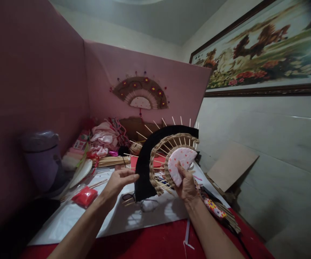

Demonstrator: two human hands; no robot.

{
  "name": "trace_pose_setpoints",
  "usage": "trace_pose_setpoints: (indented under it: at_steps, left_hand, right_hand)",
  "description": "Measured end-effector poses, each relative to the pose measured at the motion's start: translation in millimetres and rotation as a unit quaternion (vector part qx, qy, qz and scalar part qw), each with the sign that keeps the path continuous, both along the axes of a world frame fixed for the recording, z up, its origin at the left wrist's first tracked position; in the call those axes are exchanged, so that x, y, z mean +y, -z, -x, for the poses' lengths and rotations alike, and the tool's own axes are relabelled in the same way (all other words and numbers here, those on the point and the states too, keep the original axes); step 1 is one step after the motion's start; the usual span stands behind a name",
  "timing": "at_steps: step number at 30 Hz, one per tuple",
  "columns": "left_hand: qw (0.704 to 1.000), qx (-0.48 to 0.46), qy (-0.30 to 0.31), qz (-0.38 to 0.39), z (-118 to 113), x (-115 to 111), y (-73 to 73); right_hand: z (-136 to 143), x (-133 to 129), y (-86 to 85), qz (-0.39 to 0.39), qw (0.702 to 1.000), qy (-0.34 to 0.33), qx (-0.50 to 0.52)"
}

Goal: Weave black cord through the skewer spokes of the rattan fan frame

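Observation:
A half-round handmade fan (156, 162) is held up in front of me, tilted, with thin sticks poking out past its outer band of black cloth (144, 172). Woven straw braids run inside that band. At the fan's base is a padded white half-circle (182, 162) with red dots. My right hand (186, 181) grips this pad, thumb on the front and the other fingers mostly hidden behind. My left hand (123, 181) is at the left edge of the black cloth, its fingertips touching it and some fingers partly hidden.
A finished-looking fan (140, 94) hangs on the pink panel. On the white sheet (112, 223) lie a red packet (85, 196) and bundled sticks (112, 161). Pink cloth (106, 133) is heaped behind. A purple container (40, 158) stands left; flower-patterned cloth (214, 208) lies right.

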State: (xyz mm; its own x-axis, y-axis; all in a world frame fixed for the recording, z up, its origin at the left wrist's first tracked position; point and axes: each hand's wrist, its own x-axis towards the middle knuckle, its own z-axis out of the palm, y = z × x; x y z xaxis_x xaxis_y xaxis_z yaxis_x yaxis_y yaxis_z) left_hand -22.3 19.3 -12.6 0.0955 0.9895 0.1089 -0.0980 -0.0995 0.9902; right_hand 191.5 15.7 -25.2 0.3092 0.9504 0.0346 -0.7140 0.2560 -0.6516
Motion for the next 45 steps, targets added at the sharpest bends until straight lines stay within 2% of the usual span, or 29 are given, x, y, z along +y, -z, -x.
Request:
trace_pose_setpoints:
  at_steps: [8, 19, 27, 39, 45]
  left_hand:
    - [1.000, 0.017, 0.026, 0.002, -0.2, 1.8, 4.4]
    - [0.999, 0.002, 0.033, 0.016, -0.6, 3.6, 4.1]
    - [0.997, -0.009, 0.078, 0.017, -1.5, -0.2, 5.7]
    - [0.997, 0.003, 0.069, 0.020, 1.9, 4.6, 6.7]
    - [0.987, -0.006, 0.159, 0.032, 0.1, -0.4, 1.5]
  right_hand:
    - [-2.6, -0.2, -0.7, 0.018, 1.000, -0.007, 0.003]
    - [-2.2, -3.0, -2.2, -0.015, 1.000, -0.021, -0.010]
    - [-4.2, -0.6, 1.7, -0.014, 1.000, -0.020, -0.007]
    - [-5.5, -2.0, 0.8, -0.004, 1.000, -0.027, -0.007]
    - [-2.2, -1.5, 2.3, 0.001, 1.000, -0.023, -0.014]
